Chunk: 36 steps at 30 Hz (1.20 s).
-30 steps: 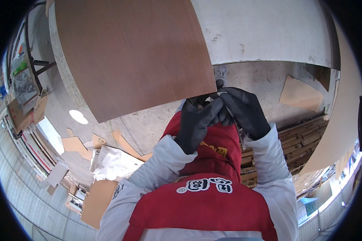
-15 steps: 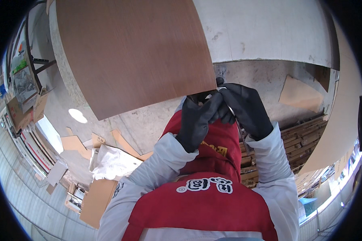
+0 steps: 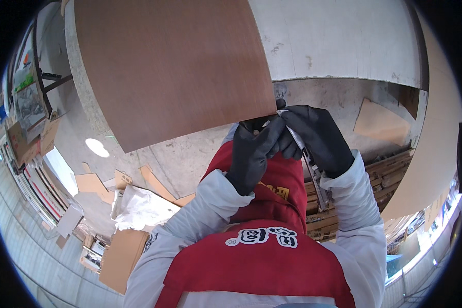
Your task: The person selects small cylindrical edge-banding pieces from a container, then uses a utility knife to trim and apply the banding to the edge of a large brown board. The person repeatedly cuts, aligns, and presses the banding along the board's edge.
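Observation:
A brown wood-grain board (image 3: 174, 66) spans the upper left, over a pale, chipped edge. At its near right corner my left hand (image 3: 254, 146), in a black glove, has its fingers curled onto a slim silver metal tool (image 3: 318, 187), perhaps a caliper. My right hand (image 3: 318, 138), gloved the same, pinches that tool at the board's corner, fingertips beside the left's. The tool's long body slants down under my right hand toward the wrist; its upper end is mostly hidden by my fingers. A red apron (image 3: 256, 262) covers my front.
A white-topped panel (image 3: 339, 36) adjoins the board on the right. Below are cardboard scraps (image 3: 380, 123), a crumpled white sheet (image 3: 141, 208) and stacked brown strips (image 3: 382, 182). A dark metal frame (image 3: 56, 84) and leaning panels (image 3: 38, 187) stand left; a tall tan sheet (image 3: 421, 154) stands right.
My hands have edged slightly upward at the board's corner. More of the metal tool now shows below my right hand, reaching down past the wrist.

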{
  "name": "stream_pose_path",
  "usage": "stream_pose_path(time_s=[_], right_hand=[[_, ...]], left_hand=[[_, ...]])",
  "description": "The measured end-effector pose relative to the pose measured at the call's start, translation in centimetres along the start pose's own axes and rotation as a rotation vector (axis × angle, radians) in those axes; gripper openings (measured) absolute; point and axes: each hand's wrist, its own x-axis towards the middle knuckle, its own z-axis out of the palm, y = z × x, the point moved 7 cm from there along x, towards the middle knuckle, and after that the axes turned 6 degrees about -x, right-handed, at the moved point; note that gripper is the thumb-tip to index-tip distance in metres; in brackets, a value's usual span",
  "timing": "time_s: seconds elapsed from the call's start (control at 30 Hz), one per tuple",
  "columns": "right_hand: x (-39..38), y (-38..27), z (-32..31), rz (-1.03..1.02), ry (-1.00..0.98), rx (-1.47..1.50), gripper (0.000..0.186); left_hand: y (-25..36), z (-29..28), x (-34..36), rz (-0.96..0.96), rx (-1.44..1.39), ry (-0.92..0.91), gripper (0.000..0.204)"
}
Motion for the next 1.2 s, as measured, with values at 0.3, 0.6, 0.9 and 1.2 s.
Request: stream_pose_path(time_s=[0.3,0.6,0.9,1.2], right_hand=[[-0.2,-0.4,0.0,0.044,-0.097,0.05,0.025],[0.1,-1.2,0.2,-0.071,-0.092,-0.111,0.029],[-4.2,3.7,4.1,0.163,-0.192,0.045,0.033],[-9.3,1.1,9.5,-0.028,-0.166,-0.106,0.065]], left_hand=[[0.3,-0.5,-0.1,0.032,0.122,0.058,0.034],[0.2,-0.2,0.1,0.016,-0.001,-0.038,0.033],[2.0,-1.8,-5.7,-0.239,0.581,0.073,0.041],[5.7,-0.9,-11.1,-0.055,0.957,-0.037,0.048]])
